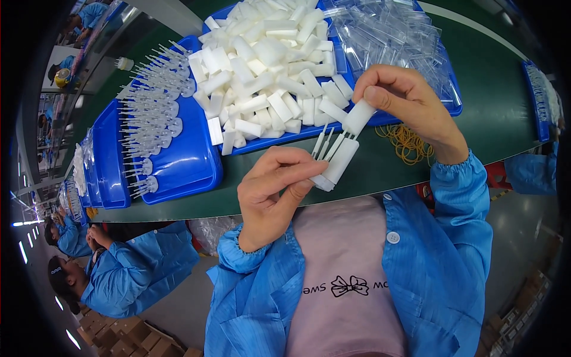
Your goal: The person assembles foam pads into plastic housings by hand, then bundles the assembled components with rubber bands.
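Note:
My left hand (270,190) is closed around the base of a white plastic piece with several thin upright prongs (323,143). One white foam block (343,160) sits on part of that piece, tilted up to the right. Between thumb and fingers, my right hand (410,104) pinches another white foam block (359,118), held against the tips of some prongs. Other prongs stand bare on the left side. My left fingers partly hide the base.
Ahead lies a heap of white foam blocks (262,71) in a blue tray. Clear plastic pieces (386,44) fill the tray to its right, and pronged white pieces (154,101) stand in one to the left. Yellow rubber bands (407,146) lie on the green table (482,95). Co-workers sit at left.

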### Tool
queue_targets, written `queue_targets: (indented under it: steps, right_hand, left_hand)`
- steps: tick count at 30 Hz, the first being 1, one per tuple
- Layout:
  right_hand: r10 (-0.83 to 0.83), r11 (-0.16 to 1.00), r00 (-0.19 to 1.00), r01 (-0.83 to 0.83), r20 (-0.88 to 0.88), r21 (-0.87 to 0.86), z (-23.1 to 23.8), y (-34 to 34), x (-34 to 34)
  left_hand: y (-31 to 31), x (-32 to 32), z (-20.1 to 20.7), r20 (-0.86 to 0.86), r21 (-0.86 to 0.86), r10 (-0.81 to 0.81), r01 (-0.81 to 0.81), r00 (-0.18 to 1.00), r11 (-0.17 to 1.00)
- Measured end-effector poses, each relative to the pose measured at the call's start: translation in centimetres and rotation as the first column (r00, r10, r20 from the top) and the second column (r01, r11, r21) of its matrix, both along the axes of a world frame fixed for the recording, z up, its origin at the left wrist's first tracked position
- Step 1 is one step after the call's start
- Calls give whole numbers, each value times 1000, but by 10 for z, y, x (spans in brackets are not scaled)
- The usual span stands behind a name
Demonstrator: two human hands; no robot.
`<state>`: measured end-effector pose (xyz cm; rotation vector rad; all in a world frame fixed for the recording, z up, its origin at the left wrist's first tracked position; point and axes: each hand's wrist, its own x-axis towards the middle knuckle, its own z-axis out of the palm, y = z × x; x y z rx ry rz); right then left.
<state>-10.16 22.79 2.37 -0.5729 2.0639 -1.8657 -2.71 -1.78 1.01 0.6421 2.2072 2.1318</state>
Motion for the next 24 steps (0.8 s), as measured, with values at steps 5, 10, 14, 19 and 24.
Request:
queue_targets:
  steps: [5, 10, 14, 19, 24]
  right_hand:
    - [-96, 994, 995, 97, 16, -45, 6, -14, 11]
    - [-37, 999, 998, 36, -46, -16, 7, -28, 26]
    - [-103, 994, 989, 104, -103, 12, 7, -32, 32]
    - [-89, 994, 976, 101, -201, 48, 4, -25, 18]
    - [-53, 829, 773, 387, -632, 404, -19, -12, -7]
  left_hand:
    - [2, -3, -4, -39, -46, 2, -4, 999, 999]
    - [10, -4, -8, -33, 69, 53, -51, 998, 996]
    - [17, -1, -8, 10, 119, 137, -137, 991, 983]
    - [8, 2, -16, 126, -28, 52, -49, 991, 998]
    - [7, 2, -19, 190, 49, 116, -127, 975, 991]
